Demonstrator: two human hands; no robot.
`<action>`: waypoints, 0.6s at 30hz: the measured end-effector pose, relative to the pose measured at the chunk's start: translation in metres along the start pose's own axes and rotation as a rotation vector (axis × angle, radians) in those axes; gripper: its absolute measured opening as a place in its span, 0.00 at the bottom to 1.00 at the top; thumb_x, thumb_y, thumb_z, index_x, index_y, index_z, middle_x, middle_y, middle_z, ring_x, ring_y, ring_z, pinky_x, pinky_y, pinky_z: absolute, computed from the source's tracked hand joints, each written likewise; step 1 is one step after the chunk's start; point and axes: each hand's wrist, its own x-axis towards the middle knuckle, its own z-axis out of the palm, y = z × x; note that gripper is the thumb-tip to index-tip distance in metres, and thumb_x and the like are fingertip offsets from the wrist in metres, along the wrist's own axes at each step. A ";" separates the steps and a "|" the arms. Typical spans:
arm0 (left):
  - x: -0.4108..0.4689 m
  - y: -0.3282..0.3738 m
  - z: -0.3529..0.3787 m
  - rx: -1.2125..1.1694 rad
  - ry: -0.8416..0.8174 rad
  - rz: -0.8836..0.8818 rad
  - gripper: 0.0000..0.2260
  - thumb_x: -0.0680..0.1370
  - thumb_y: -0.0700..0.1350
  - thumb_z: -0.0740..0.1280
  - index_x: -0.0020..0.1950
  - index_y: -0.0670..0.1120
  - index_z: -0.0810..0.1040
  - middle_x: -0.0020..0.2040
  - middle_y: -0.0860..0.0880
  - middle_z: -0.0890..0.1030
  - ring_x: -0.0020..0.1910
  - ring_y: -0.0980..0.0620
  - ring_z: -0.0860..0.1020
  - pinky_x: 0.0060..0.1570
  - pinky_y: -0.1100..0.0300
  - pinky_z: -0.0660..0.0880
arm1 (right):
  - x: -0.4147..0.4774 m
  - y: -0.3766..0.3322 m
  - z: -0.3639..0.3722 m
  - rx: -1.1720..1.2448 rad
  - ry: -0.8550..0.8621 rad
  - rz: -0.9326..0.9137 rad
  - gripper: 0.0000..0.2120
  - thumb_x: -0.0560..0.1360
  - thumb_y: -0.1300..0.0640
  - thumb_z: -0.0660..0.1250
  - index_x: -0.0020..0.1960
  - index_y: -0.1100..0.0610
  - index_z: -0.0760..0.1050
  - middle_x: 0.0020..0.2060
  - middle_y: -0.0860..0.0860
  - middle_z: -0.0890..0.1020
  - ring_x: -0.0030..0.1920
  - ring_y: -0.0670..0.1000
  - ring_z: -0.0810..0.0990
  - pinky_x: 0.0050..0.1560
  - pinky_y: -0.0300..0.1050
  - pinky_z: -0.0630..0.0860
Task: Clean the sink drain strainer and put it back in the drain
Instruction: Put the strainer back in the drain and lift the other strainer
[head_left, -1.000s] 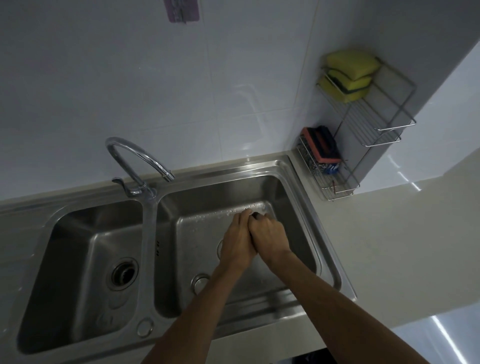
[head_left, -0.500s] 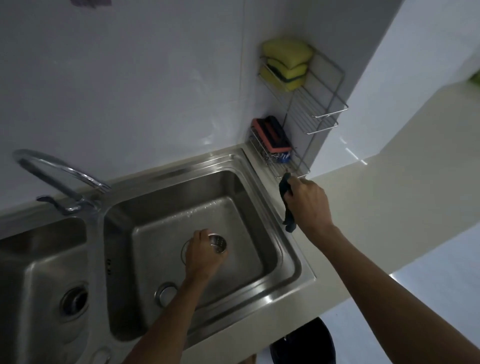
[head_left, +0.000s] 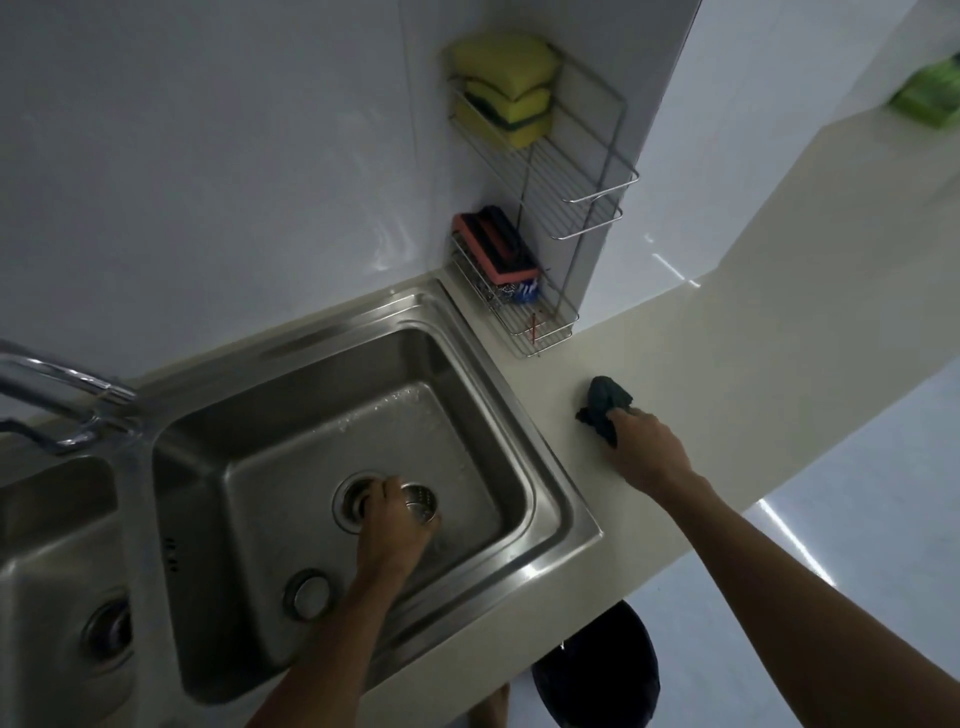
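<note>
Refitting is judged in hand: the strainer (head_left: 422, 503) is gripped by fingers of the left hand (head_left: 397, 527) beside the drain (head_left: 352, 503), cloth (head_left: 605, 402) pinched by the right hand (head_left: 647, 449); centring is needed next.

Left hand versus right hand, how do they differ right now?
The left hand is down in the sink basin; the right hand is out over the countertop. The left hand grips the metal drain strainer by the open drain; the right hand holds a dark green cloth. Both hold something.
</note>
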 end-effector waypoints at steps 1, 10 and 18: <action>0.001 0.002 0.000 -0.001 0.006 0.006 0.34 0.68 0.52 0.81 0.69 0.42 0.74 0.67 0.41 0.74 0.67 0.39 0.74 0.64 0.48 0.73 | -0.002 -0.004 0.004 -0.036 0.037 0.025 0.14 0.79 0.56 0.63 0.63 0.57 0.73 0.60 0.57 0.78 0.55 0.60 0.78 0.52 0.52 0.74; -0.002 0.026 -0.021 -0.080 0.044 0.149 0.48 0.71 0.56 0.79 0.82 0.53 0.54 0.72 0.49 0.69 0.67 0.47 0.75 0.57 0.53 0.76 | -0.028 -0.136 0.017 0.240 0.025 -0.371 0.25 0.75 0.40 0.68 0.67 0.50 0.70 0.62 0.52 0.77 0.61 0.55 0.77 0.63 0.55 0.76; -0.005 0.017 -0.060 -0.160 0.098 0.157 0.51 0.71 0.53 0.78 0.84 0.56 0.47 0.68 0.47 0.77 0.62 0.48 0.80 0.60 0.49 0.80 | -0.037 -0.199 0.025 0.431 -0.203 -0.427 0.28 0.68 0.39 0.73 0.63 0.49 0.73 0.56 0.50 0.80 0.53 0.53 0.81 0.56 0.53 0.80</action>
